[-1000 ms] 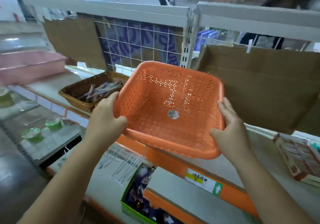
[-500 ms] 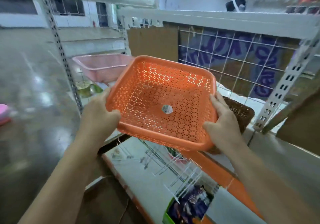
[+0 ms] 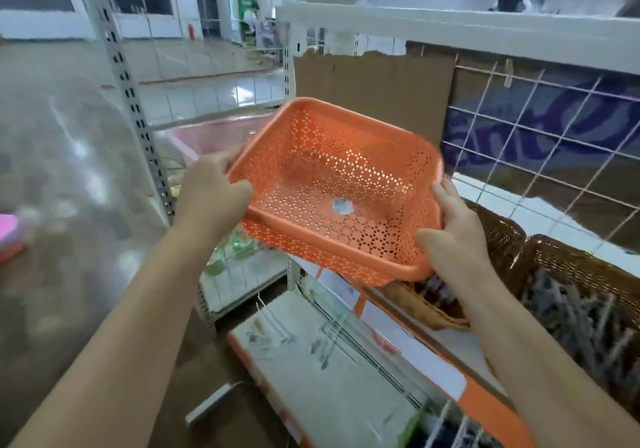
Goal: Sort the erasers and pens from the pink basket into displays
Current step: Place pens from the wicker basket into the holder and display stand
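I hold an empty orange perforated basket (image 3: 346,156) in mid-air in front of the shelving, tilted toward me, with a small round sticker on its floor. My left hand (image 3: 211,187) grips its left rim. My right hand (image 3: 450,236) grips its right front corner. Behind the basket's left side a pink basket (image 3: 207,135) sits on a shelf. At the right a brown wicker basket (image 3: 568,267) on the shelf holds several pens (image 3: 571,312). A second wicker basket (image 3: 440,309) sits partly under the orange one.
A white slotted upright (image 3: 138,115) stands left of the baskets. Wire grid (image 3: 540,142) and cardboard (image 3: 377,83) back the shelf. Lower shelves with orange edges (image 3: 485,402) and wire hooks lie below. Open shop floor (image 3: 52,170) is at the left.
The view has swung left along the shelving while both hands keep holding the orange basket. The pink basket has come into view behind it; the wicker baskets are now at the right.
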